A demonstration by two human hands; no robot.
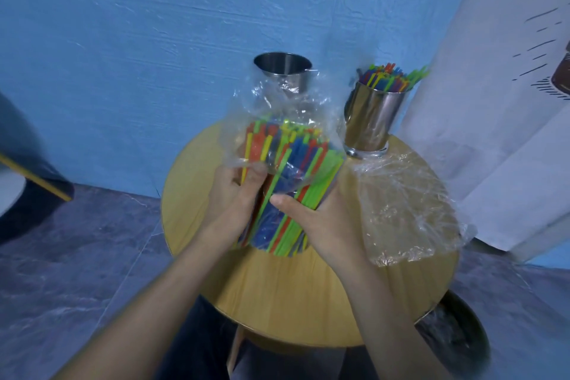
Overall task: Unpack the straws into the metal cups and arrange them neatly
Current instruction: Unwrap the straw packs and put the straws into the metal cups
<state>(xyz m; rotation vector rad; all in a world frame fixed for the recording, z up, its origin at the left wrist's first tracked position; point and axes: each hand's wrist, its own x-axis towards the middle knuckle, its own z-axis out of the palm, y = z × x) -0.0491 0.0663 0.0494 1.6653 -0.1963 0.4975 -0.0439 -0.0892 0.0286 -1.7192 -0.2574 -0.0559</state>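
A thick bundle of coloured straws [287, 182] stands tilted above the round wooden table [277, 293], its top half still inside a clear plastic bag [277, 108]. My right hand [320, 225] grips the bundle's lower part, thumb across the front. My left hand [234, 194] pinches the bag's edge at the bundle's left side. Behind the bag stands an empty metal cup [283, 66]. A second metal cup [371, 120] at the back right is full of coloured straws [391, 77].
An empty crumpled plastic bag [410, 210] lies on the table's right side. A white cloth [493, 102] hangs close at the right. A dark round bin [456, 336] sits on the floor below the table's right edge. A blue wall is behind.
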